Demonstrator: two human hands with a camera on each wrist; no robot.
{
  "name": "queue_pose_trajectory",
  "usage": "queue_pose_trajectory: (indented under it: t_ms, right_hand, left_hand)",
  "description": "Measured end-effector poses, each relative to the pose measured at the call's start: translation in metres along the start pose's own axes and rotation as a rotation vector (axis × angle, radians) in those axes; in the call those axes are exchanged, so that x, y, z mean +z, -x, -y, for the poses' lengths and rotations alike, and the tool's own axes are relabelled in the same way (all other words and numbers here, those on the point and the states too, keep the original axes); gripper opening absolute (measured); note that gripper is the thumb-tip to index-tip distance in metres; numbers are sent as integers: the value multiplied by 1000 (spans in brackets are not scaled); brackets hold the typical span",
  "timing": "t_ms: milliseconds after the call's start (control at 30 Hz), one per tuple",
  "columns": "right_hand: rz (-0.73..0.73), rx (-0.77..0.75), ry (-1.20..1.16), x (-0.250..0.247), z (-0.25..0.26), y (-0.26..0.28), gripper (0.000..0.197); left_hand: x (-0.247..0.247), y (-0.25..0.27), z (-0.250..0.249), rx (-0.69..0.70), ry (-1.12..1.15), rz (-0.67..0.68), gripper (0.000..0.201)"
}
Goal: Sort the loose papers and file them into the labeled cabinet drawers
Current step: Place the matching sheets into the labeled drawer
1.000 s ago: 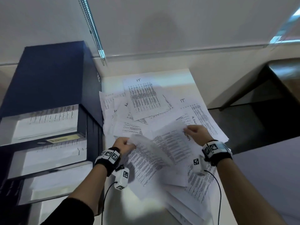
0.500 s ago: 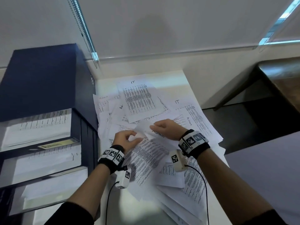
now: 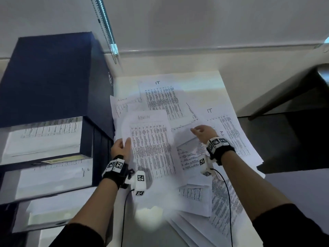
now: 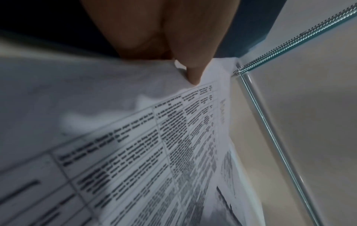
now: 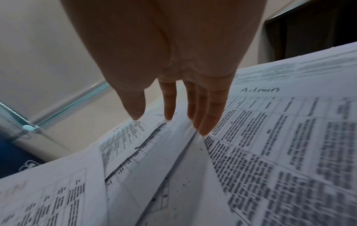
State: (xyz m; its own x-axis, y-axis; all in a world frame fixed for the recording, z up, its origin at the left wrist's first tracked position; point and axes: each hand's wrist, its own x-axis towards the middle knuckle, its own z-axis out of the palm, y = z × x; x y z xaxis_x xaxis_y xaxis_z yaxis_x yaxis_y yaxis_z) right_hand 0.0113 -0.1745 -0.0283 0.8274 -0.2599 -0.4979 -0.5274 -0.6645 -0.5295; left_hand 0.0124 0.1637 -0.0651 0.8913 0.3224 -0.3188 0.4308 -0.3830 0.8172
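wall (image 3: 195, 20): pale, plain | blind cord (image 3: 105, 25): beaded, hanging | floor (image 3: 284, 139): dark | bench (image 3: 293, 81): dark

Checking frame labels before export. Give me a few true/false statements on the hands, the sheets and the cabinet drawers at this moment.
1. The left hand pinches the edge of a sheet headed "Admin". True.
2. The right hand grips a crumpled sheet in a fist. False: its fingers are straight, reaching down to the paper pile.
3. All drawers of the dark blue file cabinet are pushed in. False: the drawers stand pulled out with papers inside.
4. A sheet headed "IT" lies at the far end of the white table. True.
5. The "Admin" sheet is already in a drawer. False: the left hand holds it over the table.
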Motion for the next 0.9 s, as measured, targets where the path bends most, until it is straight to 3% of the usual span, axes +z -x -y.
queue_pose_trajectory:
  t_ms: [100, 267, 500, 633, 733, 800, 900]
  right_hand:
    - [-151, 73, -55, 3, 8, -35, 59]
    - [-192, 180, -115, 11, 25, -78, 74]
    - [-132, 172, -200, 28, 28, -85, 53]
    - [135, 225, -164, 25, 10, -46, 36]
    - [410, 380, -104, 27, -32, 5, 51]
    - [534, 418, -43, 31, -59, 42, 49]
    - [556, 460, -91, 37, -92, 71, 46]
  left_hand:
    - [7, -11, -2, -25, -20, 13, 38]
    - [17, -26, 7, -128, -68, 91, 32]
    - [19, -26, 10, -110, -21, 138, 12]
    - [15, -23, 11, -74, 46, 182, 14]
    - [12, -16, 15, -110, 46, 188, 19]
    - [10, -12, 21, -149, 30, 182, 21]
    - [5, -1, 27, -164, 0, 222, 16]
